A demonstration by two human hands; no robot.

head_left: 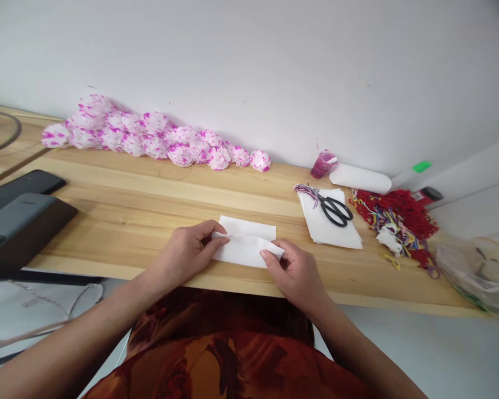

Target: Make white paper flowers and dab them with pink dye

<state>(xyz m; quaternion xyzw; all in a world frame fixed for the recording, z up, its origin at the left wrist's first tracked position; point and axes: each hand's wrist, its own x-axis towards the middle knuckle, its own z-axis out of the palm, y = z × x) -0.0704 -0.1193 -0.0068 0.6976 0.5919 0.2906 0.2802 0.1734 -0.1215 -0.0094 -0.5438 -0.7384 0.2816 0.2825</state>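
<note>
A white sheet of tissue paper (246,239) lies near the front edge of the wooden table (149,194), partly folded into a pleat. My left hand (187,252) pinches the fold at the sheet's left end. My right hand (293,271) pinches the same fold at the right end, thumb on top. Both hands are closed on the paper.
A row of pink-and-white paper flowers (149,137) lines the wall. To the right lie a stack of white sheets (332,230) with black scissors (336,209), a white bottle (360,178), a pink cup (322,164), red and coloured ties (397,219), a plastic bag (478,271). Dark devices (20,221) sit left.
</note>
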